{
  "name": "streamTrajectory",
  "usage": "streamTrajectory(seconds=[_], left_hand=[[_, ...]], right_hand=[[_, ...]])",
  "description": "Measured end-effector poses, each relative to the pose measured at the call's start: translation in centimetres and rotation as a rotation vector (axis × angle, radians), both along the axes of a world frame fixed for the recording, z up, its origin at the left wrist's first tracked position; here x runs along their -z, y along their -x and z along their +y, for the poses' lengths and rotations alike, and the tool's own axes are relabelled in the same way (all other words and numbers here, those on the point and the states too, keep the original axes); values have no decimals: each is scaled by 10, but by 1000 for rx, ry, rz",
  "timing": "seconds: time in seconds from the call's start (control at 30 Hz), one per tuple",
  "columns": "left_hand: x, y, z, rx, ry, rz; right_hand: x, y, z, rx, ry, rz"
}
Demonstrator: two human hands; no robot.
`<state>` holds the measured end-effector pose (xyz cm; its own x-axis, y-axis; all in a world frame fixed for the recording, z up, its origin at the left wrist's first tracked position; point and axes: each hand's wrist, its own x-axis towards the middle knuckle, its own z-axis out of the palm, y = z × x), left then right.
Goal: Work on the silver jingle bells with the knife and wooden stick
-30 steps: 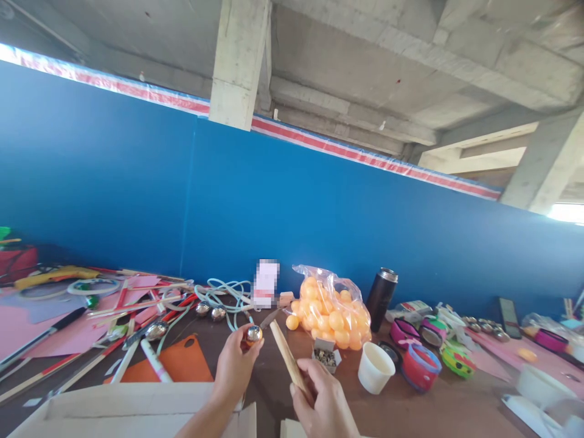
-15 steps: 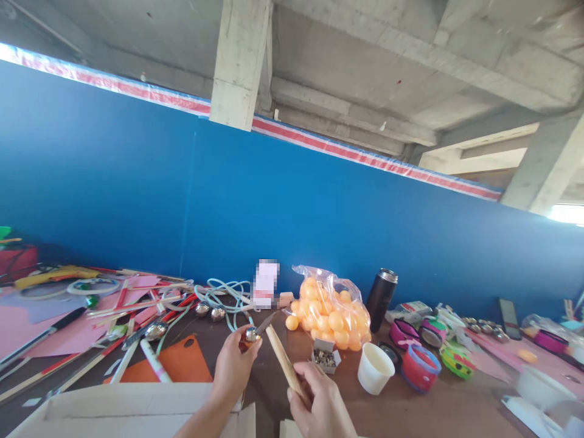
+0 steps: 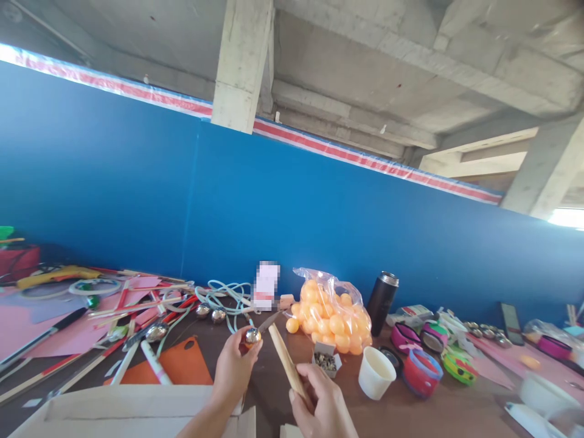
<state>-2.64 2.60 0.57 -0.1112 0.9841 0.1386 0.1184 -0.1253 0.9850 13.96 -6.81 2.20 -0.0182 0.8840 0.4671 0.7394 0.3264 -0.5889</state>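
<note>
My left hand (image 3: 235, 365) pinches a shiny silver metal ball (image 3: 252, 336) between its thumb and fingers. Just behind the ball a dark, narrow, pointed strip (image 3: 270, 321) slants up to the right; I cannot tell whether it touches the ball. In my right hand (image 3: 322, 395) is a pale wooden stick (image 3: 286, 360), its far end tilted up and to the left, close to the ball but apart from it. A small open box of metal bits (image 3: 325, 359) stands beyond the right hand. Two similar silver balls (image 3: 210, 313) lie on the table behind the left hand.
A clear bag of orange balls (image 3: 331, 319) sits at the centre back, beside a black flask (image 3: 383, 301). A white paper cup (image 3: 376, 372) and colourful small pouches (image 3: 422, 371) stand right. Orange sheet (image 3: 182, 362), markers and sticks clutter the left; cardboard (image 3: 123, 410) lies in front.
The stick's far end has moved slightly right, away from the ball. Both hands keep their hold, and the view has shifted a little.
</note>
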Motion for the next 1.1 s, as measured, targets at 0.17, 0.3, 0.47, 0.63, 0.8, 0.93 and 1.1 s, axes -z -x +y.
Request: streamTrajectory(seconds=[0.17,0.3,0.47,0.63,0.8,0.93,1.1], left_hand=[[-1,0,0,-5,25,-26],[-1,1,0,-8,7,-29],[3,2,2,-7,14,-25],[2,1,2,-3,16,-31],[0,1,0,-10,23,-29],[2,1,0,-7,-5,0],[5,1,2,-15,14,-12]], right_hand=[[-2,1,-1,-14,17,-26],[-8,3,-3,-16,42,-24],[-13,4,-7,-20,71,-67],[-13,3,-7,-12,47,-48],[-14,5,-7,-17,35,-54],[-16,5,-8,-9,47,-42],[-15,5,-8,-23,51,-58]])
